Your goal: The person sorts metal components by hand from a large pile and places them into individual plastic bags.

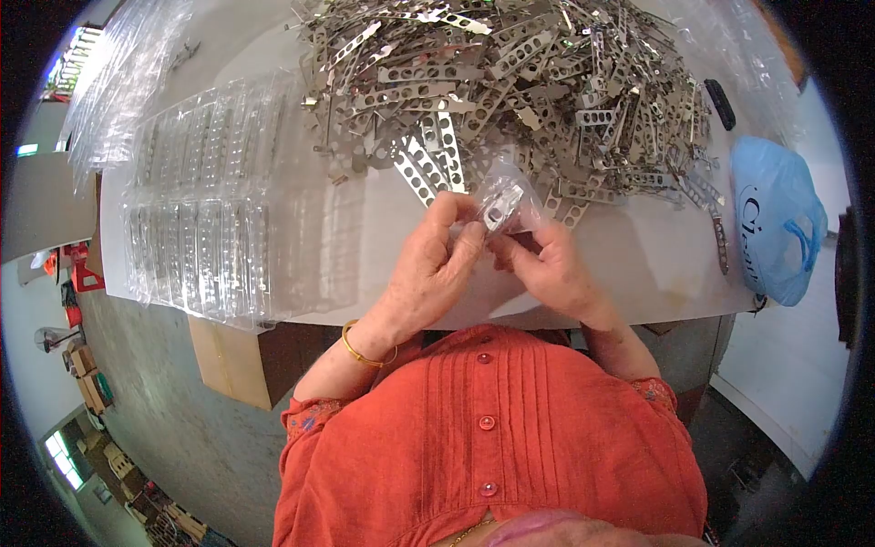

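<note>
Pinch grip, left hand and right hand, on clear pouch, long axis away.

I see silver, hole-punched metal strips at the far edge of the white table, a clear pouch showing silver, a pale blue bag with dark lettering at its right edge, an orange-red blouse and a gold bangle.

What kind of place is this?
Likely a packing workshop: a heap of punched metal strips, rows of filled clear bags beside it, left hand and right hand holding a small bag.
</note>
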Demonstrator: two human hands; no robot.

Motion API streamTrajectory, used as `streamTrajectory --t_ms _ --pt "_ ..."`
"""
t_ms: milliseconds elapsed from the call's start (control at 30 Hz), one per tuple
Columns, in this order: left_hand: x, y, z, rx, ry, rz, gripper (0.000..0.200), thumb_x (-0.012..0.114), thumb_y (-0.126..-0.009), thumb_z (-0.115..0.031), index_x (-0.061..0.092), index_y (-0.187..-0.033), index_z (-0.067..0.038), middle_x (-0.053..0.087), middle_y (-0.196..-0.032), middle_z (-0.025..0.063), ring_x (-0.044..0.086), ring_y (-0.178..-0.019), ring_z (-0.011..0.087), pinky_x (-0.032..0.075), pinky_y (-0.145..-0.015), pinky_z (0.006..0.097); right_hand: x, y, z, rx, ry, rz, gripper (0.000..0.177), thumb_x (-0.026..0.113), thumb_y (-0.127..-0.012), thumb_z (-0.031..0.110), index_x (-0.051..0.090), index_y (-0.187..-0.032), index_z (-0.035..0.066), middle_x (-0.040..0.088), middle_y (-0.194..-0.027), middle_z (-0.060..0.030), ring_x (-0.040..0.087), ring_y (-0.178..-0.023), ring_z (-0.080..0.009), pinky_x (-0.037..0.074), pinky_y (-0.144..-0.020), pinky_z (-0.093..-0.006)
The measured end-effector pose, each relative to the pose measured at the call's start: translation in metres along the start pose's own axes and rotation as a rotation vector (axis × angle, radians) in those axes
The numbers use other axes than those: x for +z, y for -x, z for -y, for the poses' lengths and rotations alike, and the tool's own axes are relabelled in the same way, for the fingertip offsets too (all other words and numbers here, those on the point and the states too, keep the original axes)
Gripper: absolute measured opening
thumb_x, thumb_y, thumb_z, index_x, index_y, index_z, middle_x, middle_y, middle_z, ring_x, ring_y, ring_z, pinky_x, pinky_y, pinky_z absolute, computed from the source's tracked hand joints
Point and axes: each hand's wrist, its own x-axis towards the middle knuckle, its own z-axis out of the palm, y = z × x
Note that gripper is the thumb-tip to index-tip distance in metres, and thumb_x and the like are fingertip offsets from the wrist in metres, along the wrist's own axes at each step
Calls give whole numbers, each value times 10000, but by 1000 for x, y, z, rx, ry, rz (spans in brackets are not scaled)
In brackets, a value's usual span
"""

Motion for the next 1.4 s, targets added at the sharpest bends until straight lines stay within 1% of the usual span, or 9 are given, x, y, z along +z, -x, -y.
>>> streamTrajectory --t_ms 167,233,367,533,733,933,1000,1233,1400 --pt "-2 -2 4 8 -117 -38 130 521 -997 -131 509 -1077 -29 511 -754 -25 442 -628 36 385 -550 228 -17 0 14 4 -78 -23 253 560 -935 20 561 -1188 23 641 -936 -28 629 -825 -104 518 -724 -275" --pt "-2 -2 6 35 -135 -49 121 518 -996 -124 511 -1071 -29 511 -749 -27 444 -626 37 385 -546 233 -23 0 17 -41 -337 -31 270 538 -936 18 537 -1206 10 630 -974 -24 607 -831 -93 510 -745 -259" --pt "2 -1 0 46 -186 -56 102 533 -977 -104 506 -1026 -19 525 -705 24 467 -601 70 390 -534 265 -23 -1 24 -54 -362 -53 238 563 -966 74 544 -1192 2 626 -958 -16 590 -792 -80 500 -712 -239" --pt "6 -1 -1 96 -232 -31 113 547 -962 -99 499 -1009 -8 543 -676 83 484 -578 113 398 -530 290 -17 -6 17 0 -62 -14 199 587 -1006 189 580 -1098 13 616 -813 5 578 -686 -58 483 -604 -223" --pt "3 -2 5 196 -281 -22 136 552 -989 -130 516 -1057 -18 592 -781 82 505 -630 121 427 -567 298 -14 -6 20 40 -196 -30 171 568 -1013 174 586 -1039 6 630 -785 -15 597 -652 -75 500 -577 -238" --pt "-15 -6 -8 -7 -7 -2 265 460 -1060 -216 563 -1197 -14 630 -985 36 544 -770 102 487 -696 266 -24 -6 22 85 -294 -121 150 548 -1016 156 589 -1022 13 634 -760 -30 614 -628 -97 514 -568 -250" --pt "-26 -10 4 27 306 58 312 452 -1060 -219 578 -1241 3 638 -1041 42 587 -842 109 512 -748 274 -27 -6 25 76 -330 -115 150 547 -1011 157 593 -1021 14 626 -751 -31 611 -613 -107 513 -559 -255" --pt "-38 -8 10 -71 454 315 264 631 -958 -81 617 -1211 -7 647 -1046 23 614 -909 93 537 -779 271 -25 -4 29 173 -464 -132 182 536 -999 187 602 -1003 17 605 -718 -27 563 -521 -105 482 -489 -270" --pt "-36 -9 19 -6 575 380 224 654 -948 -85 613 -1154 -7 645 -1016 11 621 -888 87 554 -750 265 -15 -5 38 208 -465 -147 208 529 -991 213 597 -991 16 602 -712 -24 544 -511 -92 460 -476 -251"
